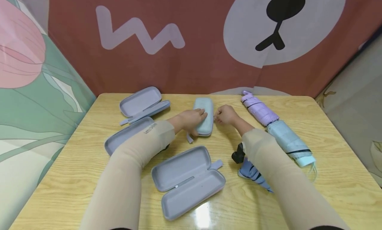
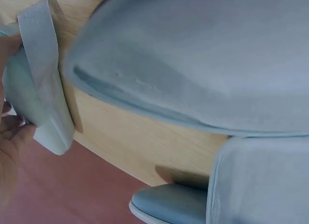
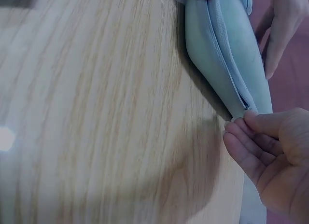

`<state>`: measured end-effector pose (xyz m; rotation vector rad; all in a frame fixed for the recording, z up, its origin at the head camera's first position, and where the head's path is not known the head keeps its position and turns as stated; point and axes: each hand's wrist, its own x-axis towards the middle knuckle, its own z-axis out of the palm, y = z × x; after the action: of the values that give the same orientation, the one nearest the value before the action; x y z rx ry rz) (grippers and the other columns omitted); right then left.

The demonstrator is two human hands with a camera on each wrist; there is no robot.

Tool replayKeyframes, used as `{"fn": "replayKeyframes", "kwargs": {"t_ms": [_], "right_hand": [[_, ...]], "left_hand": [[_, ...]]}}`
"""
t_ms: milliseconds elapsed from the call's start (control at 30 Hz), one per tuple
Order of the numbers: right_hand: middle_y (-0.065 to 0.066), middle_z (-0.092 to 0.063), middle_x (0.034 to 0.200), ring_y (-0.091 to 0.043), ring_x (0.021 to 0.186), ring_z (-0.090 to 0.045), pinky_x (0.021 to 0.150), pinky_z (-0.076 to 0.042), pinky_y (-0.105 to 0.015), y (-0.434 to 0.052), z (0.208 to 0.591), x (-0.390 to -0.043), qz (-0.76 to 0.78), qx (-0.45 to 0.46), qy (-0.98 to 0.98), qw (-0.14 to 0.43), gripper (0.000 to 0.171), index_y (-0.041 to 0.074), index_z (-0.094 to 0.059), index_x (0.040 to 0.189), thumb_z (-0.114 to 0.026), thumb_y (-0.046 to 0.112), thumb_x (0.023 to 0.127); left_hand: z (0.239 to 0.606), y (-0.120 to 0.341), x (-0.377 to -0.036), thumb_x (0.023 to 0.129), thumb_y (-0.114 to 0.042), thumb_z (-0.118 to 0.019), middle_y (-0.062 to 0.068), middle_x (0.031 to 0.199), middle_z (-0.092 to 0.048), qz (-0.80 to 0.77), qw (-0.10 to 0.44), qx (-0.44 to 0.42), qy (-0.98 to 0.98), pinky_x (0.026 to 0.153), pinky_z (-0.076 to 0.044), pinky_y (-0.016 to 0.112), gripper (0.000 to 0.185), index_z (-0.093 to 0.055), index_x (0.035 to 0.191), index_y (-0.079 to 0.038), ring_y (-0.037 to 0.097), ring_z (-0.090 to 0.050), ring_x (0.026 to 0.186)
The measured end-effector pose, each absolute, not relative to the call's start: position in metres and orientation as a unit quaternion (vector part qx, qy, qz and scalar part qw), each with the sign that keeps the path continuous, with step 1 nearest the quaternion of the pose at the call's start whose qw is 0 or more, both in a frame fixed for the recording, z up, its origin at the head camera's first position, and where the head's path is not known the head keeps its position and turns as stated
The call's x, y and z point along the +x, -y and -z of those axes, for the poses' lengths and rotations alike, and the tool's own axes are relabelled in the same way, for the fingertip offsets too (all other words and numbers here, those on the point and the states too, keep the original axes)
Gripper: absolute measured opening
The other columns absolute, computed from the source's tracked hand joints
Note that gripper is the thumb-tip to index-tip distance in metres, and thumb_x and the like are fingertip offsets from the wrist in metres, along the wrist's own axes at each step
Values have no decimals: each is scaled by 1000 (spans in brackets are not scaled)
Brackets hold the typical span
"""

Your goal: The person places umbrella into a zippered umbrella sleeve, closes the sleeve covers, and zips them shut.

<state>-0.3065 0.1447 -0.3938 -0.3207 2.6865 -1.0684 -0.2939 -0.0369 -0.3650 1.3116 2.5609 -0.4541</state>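
Observation:
A mint-green hard zip case (image 1: pixel 205 123) lies lengthwise at the back middle of the table. My left hand (image 1: pixel 190 119) holds it from its left side, fingers over the lid and thumb near its front end. Beside the right edge, my right hand (image 1: pixel 225 115) pinches the small zip pull (image 3: pixel 247 108) between thumb and fingers. In the right wrist view a gap shows between the zip's two tapes along part of the case's side. A grey-lilac strap (image 1: pixel 190 138) sticks out at its front left corner.
An open grey-lined case (image 1: pixel 186 187) lies in front. Two more open cases, one far left (image 1: pixel 141 102) and one nearer (image 1: pixel 128 135) partly under my left sleeve, lie left. Folded purple (image 1: pixel 260 110) and light-blue (image 1: pixel 289 140) umbrellas lie right; a darker blue umbrella (image 1: pixel 253 172) is partly behind my right sleeve.

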Motion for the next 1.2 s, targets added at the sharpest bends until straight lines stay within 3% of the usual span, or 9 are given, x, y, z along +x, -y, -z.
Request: {"fn": "replayKeyframes", "kwargs": {"t_ms": [300, 567, 767, 867, 1067, 1200], "right_hand": [[-13, -61, 64, -19, 57, -60, 54, -50, -31, -146, 391, -298, 378, -136, -904, 148, 16, -10, -60, 71, -47, -9, 79], [-14, -61, 64, -19, 59, -59, 55, -50, -31, -151, 390, -288, 388, -153, -890, 182, 12, -12, -60, 74, -50, -9, 80], [-15, -62, 70, -16, 58, -59, 57, -50, -32, -152, 391, -285, 398, -149, -884, 195, 9, -12, -59, 75, -52, -7, 80], [-16, -62, 74, -17, 59, -59, 58, -50, -33, -153, 391, -284, 393, -148, -887, 193, 10, -10, -59, 74, -53, -6, 80], [-15, -61, 67, -21, 60, -59, 54, -50, -29, -158, 390, -282, 354, -160, -907, 164, 13, -9, -61, 73, -50, -7, 80], [-14, -60, 64, -23, 58, -58, 50, -49, -27, -160, 389, -284, 340, -162, -917, 132, 15, -8, -60, 71, -47, -8, 79]], "left_hand": [[364, 32, -293, 73, -46, -62, 23, 137, -18, 133, 134, 395, -899, 99, -24, 32, 91, -17, 135, 4, 31, -22, 124], [367, 27, -292, 73, -43, -63, 22, 137, -21, 94, 139, 345, -924, 99, -22, 33, 89, -20, 134, 5, 31, -23, 124], [367, 22, -293, 73, -41, -63, 22, 138, -16, 71, 162, 309, -934, 93, -33, 36, 85, -18, 139, -15, 32, -22, 124], [366, 19, -292, 74, -42, -63, 20, 140, -12, 82, 174, 302, -934, 89, -36, 37, 83, -16, 139, -23, 31, -22, 123], [364, 11, -290, 73, -42, -64, 7, 142, -13, 83, 169, 294, -937, 86, -38, 37, 81, -20, 139, -21, 32, -25, 121], [363, 5, -289, 71, -45, -65, 6, 141, -17, 85, 153, 281, -944, 83, -40, 35, 81, -25, 137, -20, 33, -27, 119]]}}
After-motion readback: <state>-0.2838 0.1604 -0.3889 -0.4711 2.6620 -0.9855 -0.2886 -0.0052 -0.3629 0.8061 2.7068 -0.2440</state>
